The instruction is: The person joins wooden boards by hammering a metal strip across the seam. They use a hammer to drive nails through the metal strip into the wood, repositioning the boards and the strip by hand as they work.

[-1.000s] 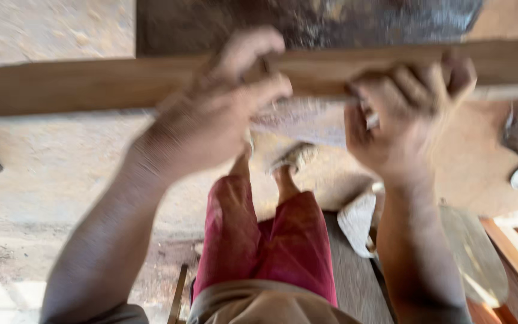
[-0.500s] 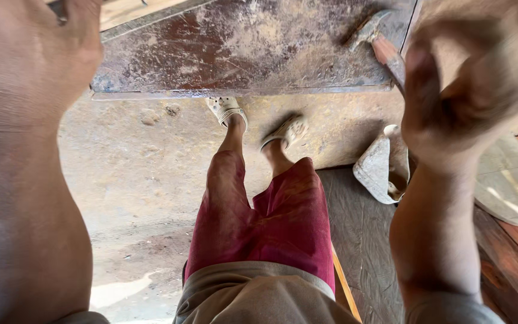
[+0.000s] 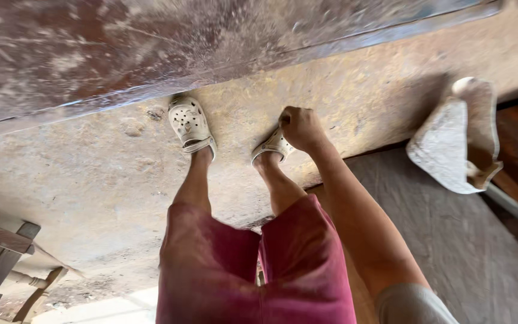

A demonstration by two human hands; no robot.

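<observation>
Head view, looking straight down: the right hand (image 3: pixel 300 127) hangs in a loose fist with nothing in it, just above the pale clog (image 3: pixel 273 146) on the dusty floor (image 3: pixel 79 180). Clog toe points toward the scuffed table edge (image 3: pixel 151 90). A white sack (image 3: pixel 457 147), contents hidden, sits right.

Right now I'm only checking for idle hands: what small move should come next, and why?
Probably lift the right hand up to the worn benchtop: it hangs curled by the right shoe, apparently empty, and the left hand is out of view.
</observation>
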